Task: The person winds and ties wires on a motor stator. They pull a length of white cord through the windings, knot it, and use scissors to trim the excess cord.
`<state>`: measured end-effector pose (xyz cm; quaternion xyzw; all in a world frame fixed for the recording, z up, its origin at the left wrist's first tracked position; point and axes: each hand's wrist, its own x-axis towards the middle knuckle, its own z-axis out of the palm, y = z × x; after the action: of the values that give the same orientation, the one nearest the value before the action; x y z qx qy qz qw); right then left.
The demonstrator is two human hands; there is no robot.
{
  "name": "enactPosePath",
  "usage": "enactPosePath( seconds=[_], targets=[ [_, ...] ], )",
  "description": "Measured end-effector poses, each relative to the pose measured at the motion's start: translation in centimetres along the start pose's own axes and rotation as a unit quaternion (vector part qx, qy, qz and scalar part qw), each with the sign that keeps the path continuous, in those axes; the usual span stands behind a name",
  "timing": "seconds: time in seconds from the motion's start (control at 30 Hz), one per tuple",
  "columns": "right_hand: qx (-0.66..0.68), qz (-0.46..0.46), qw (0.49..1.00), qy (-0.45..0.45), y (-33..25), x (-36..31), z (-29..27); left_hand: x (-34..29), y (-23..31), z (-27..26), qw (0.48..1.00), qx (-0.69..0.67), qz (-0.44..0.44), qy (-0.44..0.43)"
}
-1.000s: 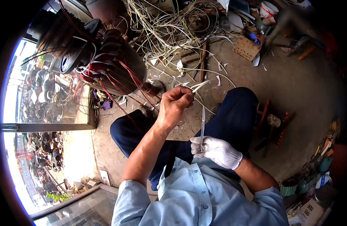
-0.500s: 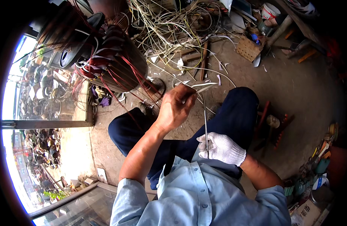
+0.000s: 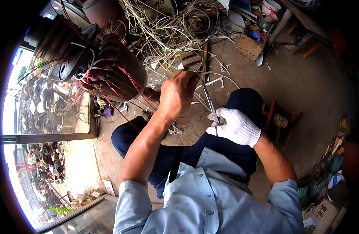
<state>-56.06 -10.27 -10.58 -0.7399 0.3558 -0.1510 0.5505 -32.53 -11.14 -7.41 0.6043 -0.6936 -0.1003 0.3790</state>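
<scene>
My bare left hand (image 3: 178, 93) is raised over the floor between my knees, thumb and fingers pinched together. What sits in the pinch is hidden behind the fingers. My right hand (image 3: 237, 125), in a white knitted glove, is closed around the lower end of a pair of long, slim metal scissors (image 3: 209, 99). Their blades slant up and left, with the tips close beside my left fingertips. Pale strips show behind the blades, and I cannot tell whether one is held. White scraps (image 3: 175, 129) lie on the floor below my left wrist.
At the left stands a large motor-like part (image 3: 123, 72) with red wires hanging from it. A tangle of pale cable (image 3: 167, 31) covers the floor ahead. A perforated block (image 3: 249, 47) lies at the far right; a small wooden stool (image 3: 279, 121) stands beside my right knee.
My right hand has moved up and forward with the scissors, towards my left hand. The pale strip by my left fingers no longer shows clearly. The view has shifted slightly.
</scene>
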Motion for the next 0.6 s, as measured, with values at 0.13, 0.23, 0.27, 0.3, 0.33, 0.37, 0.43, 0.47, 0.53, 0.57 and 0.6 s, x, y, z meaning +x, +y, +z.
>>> enactPosePath(
  seconds=[0.13,0.23,0.27,0.3,0.33,0.37,0.43,0.47,0.53,0.57,0.6],
  targets=[
    [0.194,0.051,0.980,-0.011,-2.7,1.9,-2.6,3.0,-0.6,-1.0,0.994,0.046,0.039,0.095],
    [0.080,-0.045,0.987,0.133,-2.9,0.3,-4.7,1.9,-1.4,-1.8,0.990,0.006,-0.053,0.133],
    [0.025,-0.072,0.974,0.211,-1.8,-0.3,-5.2,0.9,-1.8,-1.8,0.986,-0.040,-0.079,0.143],
    [0.077,-0.011,0.961,0.264,-0.1,-1.3,-6.2,0.1,-1.6,-1.6,0.981,-0.057,-0.111,0.146],
    [0.050,0.026,0.941,0.334,2.0,-2.2,-7.3,-1.0,-2.1,-1.2,0.979,-0.088,-0.105,0.154],
    [0.097,0.083,0.914,0.385,4.4,-3.1,-8.4,-2.1,-2.8,-1.1,0.977,-0.121,-0.121,0.125],
    [-0.065,0.156,0.869,0.464,14.7,-5.4,-10.3,-4.1,-3.2,-0.6,0.963,-0.184,-0.160,0.112],
    [-0.133,0.252,0.852,0.439,16.8,-6.6,-10.7,-5.2,-3.3,-0.5,0.949,-0.219,-0.192,0.120],
    [-0.247,0.336,0.826,0.379,22.2,-8.8,-10.1,-7.0,-3.6,-0.7,0.923,-0.290,-0.223,0.120],
    [-0.280,0.367,0.814,0.353,24.4,-10.3,-9.4,-7.5,-3.8,-0.4,0.909,-0.316,-0.244,0.118],
    [-0.298,0.392,0.804,0.332,26.4,-12.0,-8.3,-7.8,-3.8,-0.1,0.895,-0.341,-0.263,0.112]
  ],
)
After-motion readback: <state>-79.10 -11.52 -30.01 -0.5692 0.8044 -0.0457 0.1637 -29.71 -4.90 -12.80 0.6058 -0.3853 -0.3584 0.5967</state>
